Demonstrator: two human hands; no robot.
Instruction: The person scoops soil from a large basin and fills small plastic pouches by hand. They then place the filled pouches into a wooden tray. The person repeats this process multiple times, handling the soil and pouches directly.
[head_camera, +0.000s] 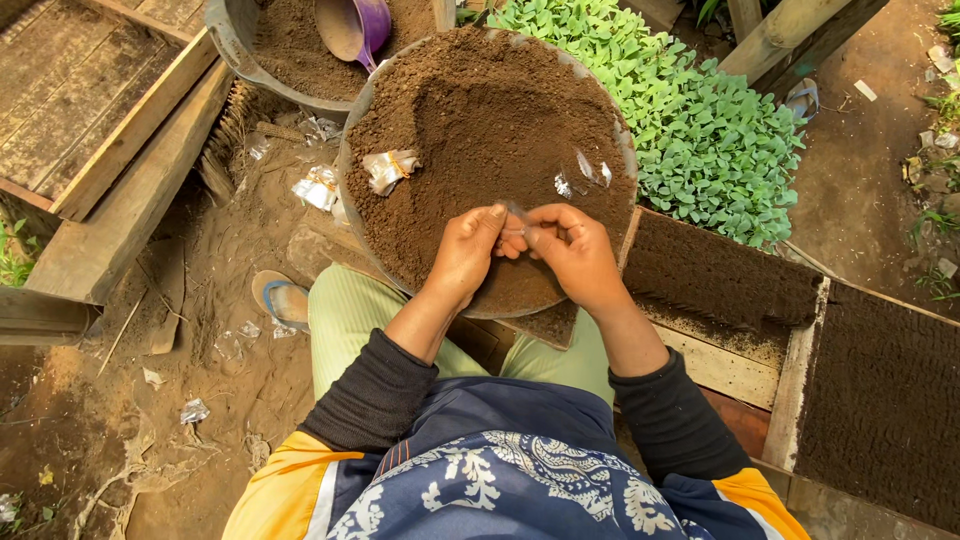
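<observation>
My left hand (466, 252) and my right hand (574, 252) meet over a large round basin (352, 118) full of brown soil that rests on my lap. Both hands pinch a small clear plastic bag (515, 220) between the fingertips. A crumpled white packet (388, 168) lies on the soil at the basin's left. A second clear plastic bit (588, 174) lies on the soil at the right.
Behind stands another soil-filled tub (236, 38) with a purple scoop (356, 26). Green seedlings (690, 110) grow at the back right. Wooden trays of dark soil (880, 400) sit at the right, planks (120, 150) at the left. A sandal (280, 298) and litter lie on the dirt.
</observation>
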